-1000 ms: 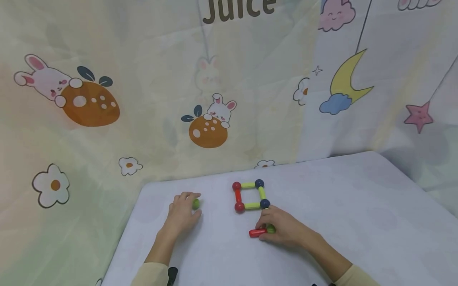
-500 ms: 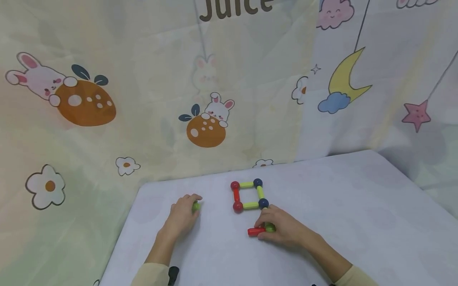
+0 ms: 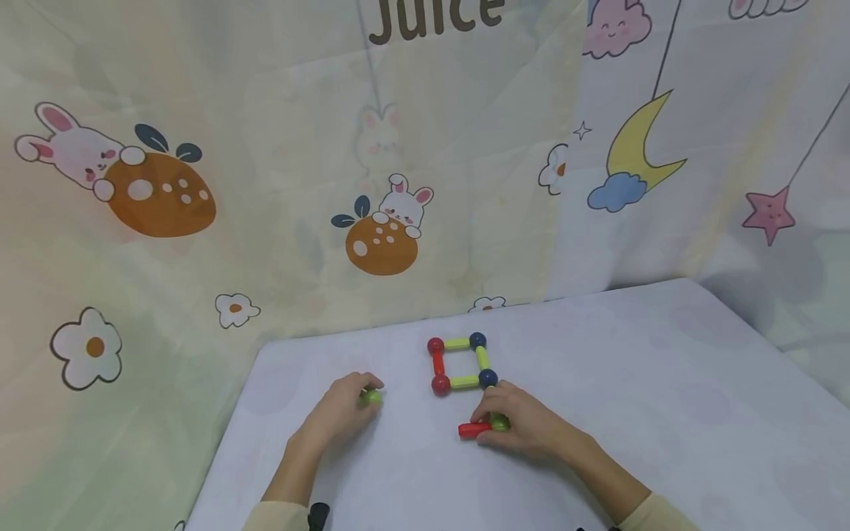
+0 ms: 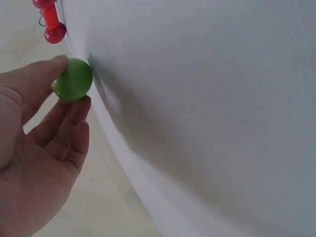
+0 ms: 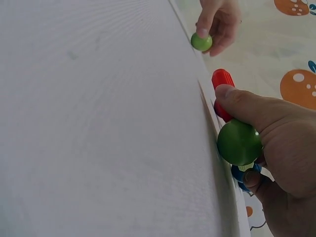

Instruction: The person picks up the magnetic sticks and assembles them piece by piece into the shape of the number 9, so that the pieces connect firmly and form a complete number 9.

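Note:
In the head view my left hand (image 3: 341, 409) pinches a green ball (image 3: 372, 397) just off the table's left part; the left wrist view shows this ball (image 4: 73, 80) between thumb and fingertips. My right hand (image 3: 524, 422) grips a red magnetic rod (image 3: 473, 430) with a second green ball (image 3: 499, 422) at its end. Beyond it lies a square of rods and balls: red balls (image 3: 441, 384) on the left, blue balls (image 3: 488, 377) on the right, one red rod (image 3: 438, 363) and yellow-green rods (image 3: 465, 382). A pale green rod (image 5: 245, 167) shows between green and blue balls.
The white-covered table (image 3: 631, 383) reaches back to a hanging cloth (image 3: 279, 184) printed with rabbits, flowers and a moon. A dark strap end (image 3: 319, 515) shows near my left sleeve (image 3: 279, 515).
My left hand has moved a little right and nearer to me, carrying the green ball. My right hand keeps its place with the red rod. The square looks unchanged.

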Tool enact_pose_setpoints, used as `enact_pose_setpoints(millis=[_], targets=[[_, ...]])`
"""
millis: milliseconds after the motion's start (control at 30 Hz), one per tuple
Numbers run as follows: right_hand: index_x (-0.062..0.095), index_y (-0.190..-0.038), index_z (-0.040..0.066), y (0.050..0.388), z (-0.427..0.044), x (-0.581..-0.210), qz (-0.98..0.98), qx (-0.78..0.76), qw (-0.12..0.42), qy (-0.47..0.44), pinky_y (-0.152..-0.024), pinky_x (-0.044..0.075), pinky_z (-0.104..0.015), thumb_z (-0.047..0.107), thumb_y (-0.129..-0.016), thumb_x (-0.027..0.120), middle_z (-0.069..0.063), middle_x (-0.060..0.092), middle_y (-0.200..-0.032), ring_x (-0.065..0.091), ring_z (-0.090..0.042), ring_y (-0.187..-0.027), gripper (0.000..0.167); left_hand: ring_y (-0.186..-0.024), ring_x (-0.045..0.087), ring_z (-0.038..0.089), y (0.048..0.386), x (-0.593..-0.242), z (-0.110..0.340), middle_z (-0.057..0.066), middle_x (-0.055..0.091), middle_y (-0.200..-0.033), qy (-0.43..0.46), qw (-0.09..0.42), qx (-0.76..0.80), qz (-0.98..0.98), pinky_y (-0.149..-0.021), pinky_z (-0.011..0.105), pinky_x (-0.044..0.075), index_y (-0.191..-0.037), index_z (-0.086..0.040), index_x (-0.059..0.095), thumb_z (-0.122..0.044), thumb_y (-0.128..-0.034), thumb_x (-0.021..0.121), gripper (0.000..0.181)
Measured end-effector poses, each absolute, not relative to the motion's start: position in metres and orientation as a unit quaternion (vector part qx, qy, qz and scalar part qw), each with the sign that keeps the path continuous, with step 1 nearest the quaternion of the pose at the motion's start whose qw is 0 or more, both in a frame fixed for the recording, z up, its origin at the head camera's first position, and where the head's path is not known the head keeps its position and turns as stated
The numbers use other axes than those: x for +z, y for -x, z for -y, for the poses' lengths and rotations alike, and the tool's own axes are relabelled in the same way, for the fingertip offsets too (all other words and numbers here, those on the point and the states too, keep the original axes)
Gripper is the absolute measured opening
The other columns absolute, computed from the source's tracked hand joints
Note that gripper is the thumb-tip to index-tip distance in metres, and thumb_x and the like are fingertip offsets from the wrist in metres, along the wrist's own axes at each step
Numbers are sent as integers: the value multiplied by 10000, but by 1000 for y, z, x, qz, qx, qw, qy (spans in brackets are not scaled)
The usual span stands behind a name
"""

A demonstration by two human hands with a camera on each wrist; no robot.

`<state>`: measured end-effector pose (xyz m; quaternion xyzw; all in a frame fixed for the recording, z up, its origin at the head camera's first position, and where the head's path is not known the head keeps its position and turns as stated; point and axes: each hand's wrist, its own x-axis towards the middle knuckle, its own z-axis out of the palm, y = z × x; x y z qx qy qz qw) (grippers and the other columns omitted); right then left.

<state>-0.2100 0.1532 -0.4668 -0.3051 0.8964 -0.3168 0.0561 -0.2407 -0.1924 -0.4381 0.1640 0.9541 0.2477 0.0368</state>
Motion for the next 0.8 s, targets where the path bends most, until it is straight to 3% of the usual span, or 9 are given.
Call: enact_pose_setpoints(millis=[267, 633, 800], targets=[[749, -1060, 350, 209, -154, -471, -895, -321, 39, 308, -803, 475, -244, 352, -875, 824, 222, 612, -947, 502, -43, -950, 199, -1071, 639, 201, 228, -437, 180, -23, 703, -1139, -225, 88, 272, -932, -959, 472, 522, -1188, -136, 704, -188, -939, 734, 256], [752, -1063, 355, 206, -155, -469, -900, -319, 53, 293, -783, 475, -238, 376, -873, 821, 220, 615, -969, 500, -52, -948, 203, -922, 621, 32, 221, -441, 153, -161, 682, -993, -246, 143, 299, -911, -877, 323, 542, -1217, -226, 697, -365, -995, 663, 264], [749, -1058, 358, 207, -153, -470, -897, -323, 48, 296, -786, 477, -241, 371, -879, 817, 231, 610, -962, 506, -44, -937, 192, -889, 634, 32, 220, -442, 144, -162, 704, -975, -237, 171, 306, -906, -855, 335, 549, -1228, -282, 675, -402, -1010, 634, 252]])
